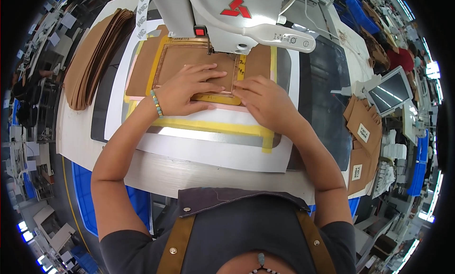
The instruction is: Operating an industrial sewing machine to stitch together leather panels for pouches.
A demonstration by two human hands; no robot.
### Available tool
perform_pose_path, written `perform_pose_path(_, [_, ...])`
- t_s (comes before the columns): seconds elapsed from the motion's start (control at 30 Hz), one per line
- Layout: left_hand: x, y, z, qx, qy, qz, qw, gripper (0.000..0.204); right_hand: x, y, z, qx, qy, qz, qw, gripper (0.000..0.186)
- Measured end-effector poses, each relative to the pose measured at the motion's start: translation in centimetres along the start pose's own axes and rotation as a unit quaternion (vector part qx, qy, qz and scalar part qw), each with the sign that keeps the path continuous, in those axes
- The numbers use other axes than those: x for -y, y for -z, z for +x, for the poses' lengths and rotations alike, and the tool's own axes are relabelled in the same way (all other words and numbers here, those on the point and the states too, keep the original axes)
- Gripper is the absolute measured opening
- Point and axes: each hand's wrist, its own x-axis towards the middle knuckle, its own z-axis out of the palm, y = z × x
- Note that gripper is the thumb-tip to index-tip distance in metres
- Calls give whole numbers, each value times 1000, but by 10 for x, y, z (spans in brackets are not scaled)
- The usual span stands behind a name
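A brown panel (189,60), leather-like, lies inside a yellow rectangular frame (215,100) under the head of a white sewing machine (227,22). My left hand (189,86) rests flat on the panel, fingers spread toward the right and thumb over the frame's near edge. At the frame's near right corner, my right hand (263,101) has its bent fingers together, gripping the edge. Beneath the frame are more brown material (259,63) and a white sheet (213,153) with yellow tape (213,125). The machine's needle area is partly hidden behind its head.
A stack of brown panels (97,60) stands at the left of the table. On the right are brown pieces with white labels (362,141) and a tilted screen (389,91). Blue bins (87,198) sit below the near table edge.
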Motion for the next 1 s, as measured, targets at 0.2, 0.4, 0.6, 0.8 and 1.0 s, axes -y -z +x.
perform_pose_path(0.2, [4, -2, 9, -25, 7, 33, 999, 51, -22, 14, -6, -31, -82, 42, 995, 22])
perform_pose_path(0.4, [12, -2, 22, -22, 30, 25, 999, 49, -33, 14, -14, -50, -107, 30, 993, 19])
perform_pose_path(0.6, [25, -5, 30, -45, 43, 20, 998, 47, -34, 13, -16, -45, -105, 35, 993, 19])
perform_pose_path(0.8, [31, -4, 36, -72, 99, -12, 992, 43, -38, 52, -23, -69, -130, -1, 989, 19])
perform_pose_path(1.0, [21, 5, 39, -81, 149, -12, 985, 40, -86, 120, -98, -303, -357, -207, 859, 20])
